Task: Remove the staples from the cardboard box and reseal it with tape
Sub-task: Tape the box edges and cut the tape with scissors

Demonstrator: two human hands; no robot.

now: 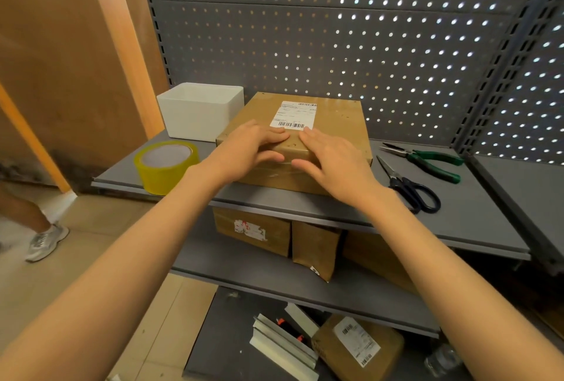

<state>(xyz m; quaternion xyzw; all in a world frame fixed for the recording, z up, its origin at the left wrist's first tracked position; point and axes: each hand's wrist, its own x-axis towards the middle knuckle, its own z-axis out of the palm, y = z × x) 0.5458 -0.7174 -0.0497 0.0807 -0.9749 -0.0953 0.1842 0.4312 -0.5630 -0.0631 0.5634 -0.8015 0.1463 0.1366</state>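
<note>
A brown cardboard box [329,118] with a white shipping label lies on the grey upper shelf [476,219]. Clear tape runs over its near edge and down its front face. My left hand [253,148] lies flat on the near top edge, fingers straight, thumb down on the front face. My right hand [329,157] presses the same edge just to the right, fingers straight and thumb on the front face. A yellow roll of tape [166,165] stands left of the box. Black scissors [409,186] and green-handled pliers [427,161] lie to the right.
A white open bin [201,112] stands behind the tape roll, touching the box's left rear. Grey pegboard [335,29] backs the shelf. Lower shelves hold more cardboard boxes [253,231] and metal profiles [283,347]. A person's leg and sneaker [45,240] are at the left on the floor.
</note>
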